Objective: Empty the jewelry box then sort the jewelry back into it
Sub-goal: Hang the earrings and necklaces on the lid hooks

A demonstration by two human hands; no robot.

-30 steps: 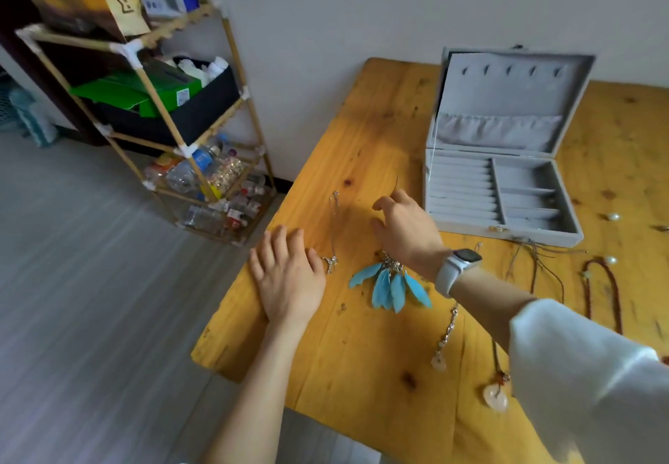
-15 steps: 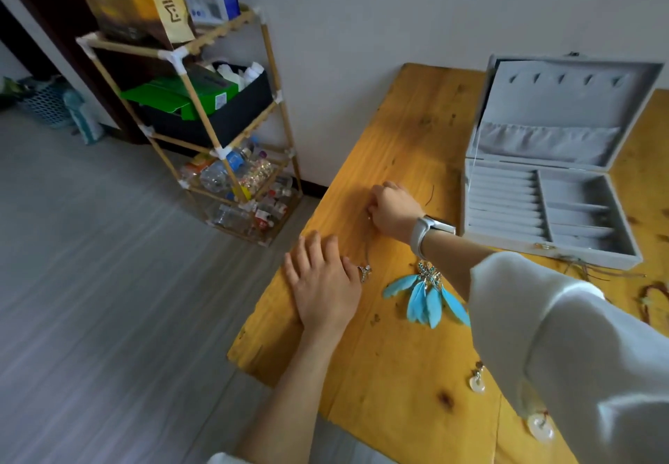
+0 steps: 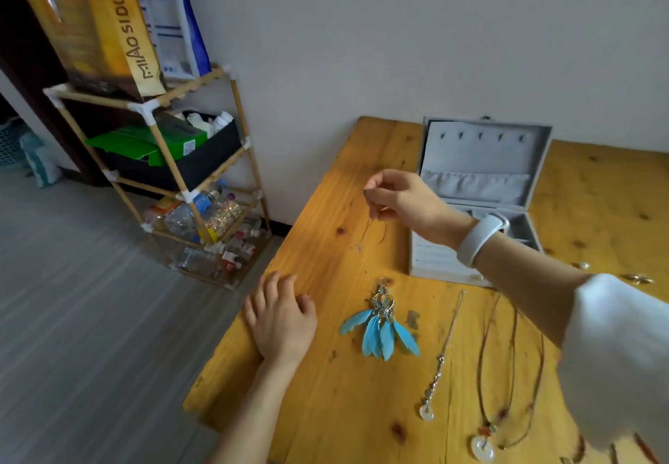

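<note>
Right hand (image 3: 405, 202): raised above the wooden table (image 3: 325, 409), fingertips pinched together on a thin chain necklace (image 3: 365, 231) that hung down below them.
Left hand (image 3: 280, 322): flat on the table, fingers spread, holding nothing.
Jewelry box (image 3: 481, 177): lid up, just behind the right hand.
Feather earring (image 3: 382, 322): on the table, beside the left fingers.

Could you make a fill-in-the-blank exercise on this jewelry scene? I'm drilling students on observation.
1. The right hand pinches a thin chain necklace that dangles above the ____ wooden table.
2. The left hand rests ____ on the table.
3. The lid of the grey jewelry box stands ____.
4. The feathers of the feather earring are ____.

Missing words: yellow; flat; open; blue
</note>
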